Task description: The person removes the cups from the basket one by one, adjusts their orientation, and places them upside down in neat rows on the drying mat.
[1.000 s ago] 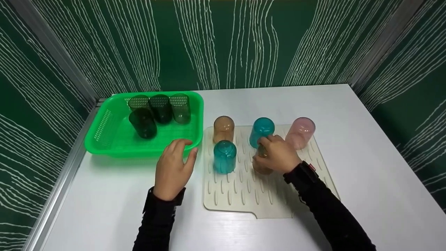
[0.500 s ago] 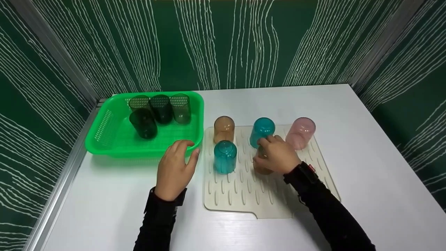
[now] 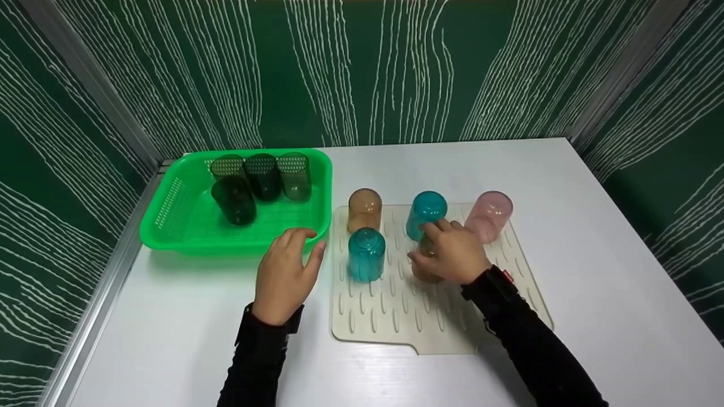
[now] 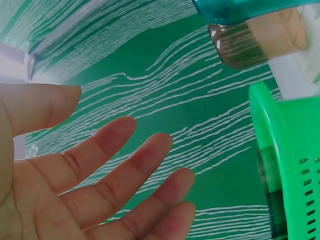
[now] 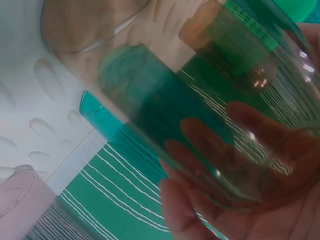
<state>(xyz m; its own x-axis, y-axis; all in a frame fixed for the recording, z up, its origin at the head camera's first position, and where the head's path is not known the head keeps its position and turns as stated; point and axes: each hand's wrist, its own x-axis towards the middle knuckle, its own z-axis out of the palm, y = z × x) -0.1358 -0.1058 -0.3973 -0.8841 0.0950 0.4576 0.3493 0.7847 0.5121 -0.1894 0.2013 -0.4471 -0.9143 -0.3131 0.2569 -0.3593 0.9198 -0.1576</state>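
**Right hand gripping a brown cup on the drying mat**

From the head camera, I am seeing my right hand (image 3: 452,253) sitting over the cream drying mat (image 3: 396,316), its fingers curling around a brown cup (image 3: 425,272) that is standing upside down on the mat. The cup is mostly hiding under the hand, just in front of a teal cup (image 3: 425,210). A second teal cup (image 3: 366,254), an orange cup (image 3: 364,208) and a pink cup (image 3: 490,213) are also standing upside down on the mat. My left hand (image 3: 284,274) is resting on the white worktop (image 3: 169,328), fingers relaxed and slightly apart, holding nothing, touching or nearly touching the near rim of the green basket (image 3: 169,220). Four dark cups (image 3: 257,180) are standing in the basket. I am finding no readable writing or brand on anything here.

From the left wrist camera, I am looking across the open palm of that hand (image 4: 75,175), fingers (image 4: 115,145) spread and empty. The basket wall (image 4: 290,160) is showing at the right edge, with a teal and an orange cup at the top.

From the right wrist camera, the brown cup (image 5: 150,100) is filling the picture, see-through, with my fingers (image 5: 250,145) wrapping around its wall. The mat's raised ovals (image 5: 40,115) are showing on the left. No labels are reading here either.
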